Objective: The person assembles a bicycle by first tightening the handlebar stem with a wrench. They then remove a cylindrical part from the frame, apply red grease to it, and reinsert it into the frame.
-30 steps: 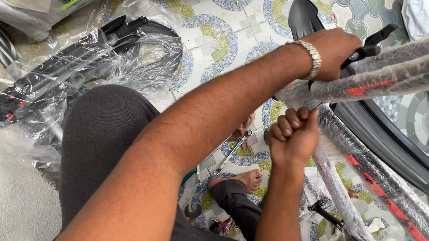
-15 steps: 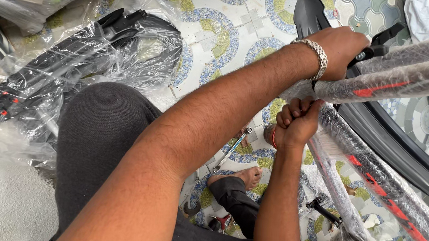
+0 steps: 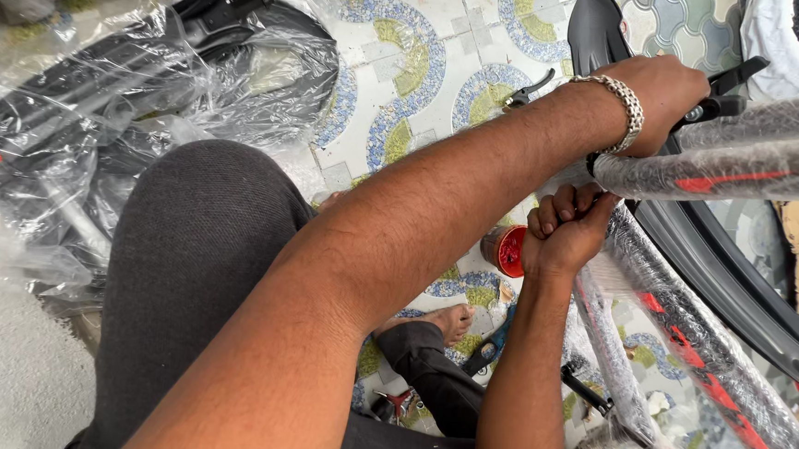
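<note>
Both of your hands are closed on the wrapped bicycle frame (image 3: 688, 335): your right hand (image 3: 565, 235) is curled into a tight fist, fingers (image 3: 563, 202) folded over something at the joint where the tubes meet, though what sits inside the fist is hidden; your left hand (image 3: 662, 93), with the metal bracelet (image 3: 624, 109) at its wrist, is clamped over the top end of the upper tube (image 3: 746, 158), fingers mostly out of sight behind it. That frame lies at the right of the view, its black tubes with red markings sheathed in clear bubble wrap and slanting down toward the lower right, with a black mudguard (image 3: 729, 272) running just beside it. Judging by the look, the frame is stiff and fairly heavy, and the plastic wrap will slide under your palm, so grip at the tube junction rather than mid-tube. Just below your right fist stands a small red-topped can (image 3: 507, 250) on the patterned tile floor (image 3: 428, 60), your bare foot (image 3: 449, 320) near it. Farther left, beyond your grey-trousered knee (image 3: 203, 268), black parts lie bagged in clear plastic (image 3: 130, 97).
</note>
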